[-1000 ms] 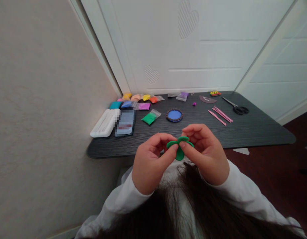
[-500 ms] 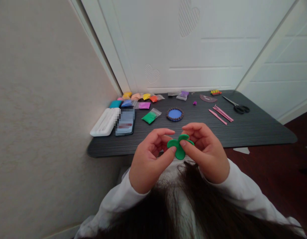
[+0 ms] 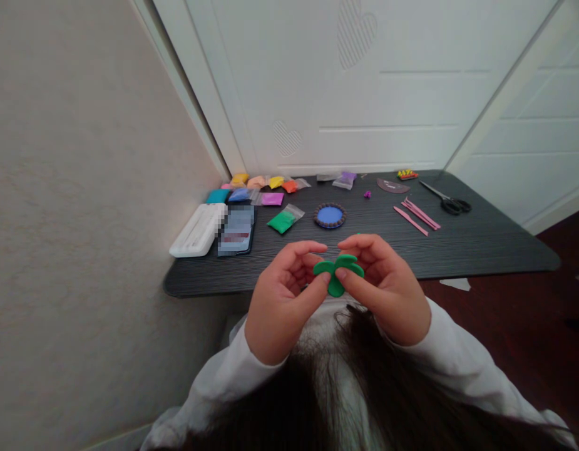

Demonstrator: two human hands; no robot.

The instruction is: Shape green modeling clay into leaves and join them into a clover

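Note:
A green clay piece (image 3: 337, 273) made of several flat round lobes is held in the air just in front of the black table's near edge (image 3: 270, 283). My left hand (image 3: 282, 300) pinches its left lobe between thumb and fingers. My right hand (image 3: 387, 289) pinches its right side, thumb on top. Both hands are closed on it. Long dark hair hangs below the hands and hides my lap.
On the table lie a blue clay disc with a beaded rim (image 3: 330, 215), a green clay bag (image 3: 284, 220), several coloured clay bags (image 3: 261, 188), a white case (image 3: 198, 231), a dark card (image 3: 236, 231), pink modelling tools (image 3: 417, 216) and black scissors (image 3: 449, 202). A wall stands at left.
The hands and the green piece have shifted slightly up; the fingers keep kneading its lobes. Nothing on the table has moved.

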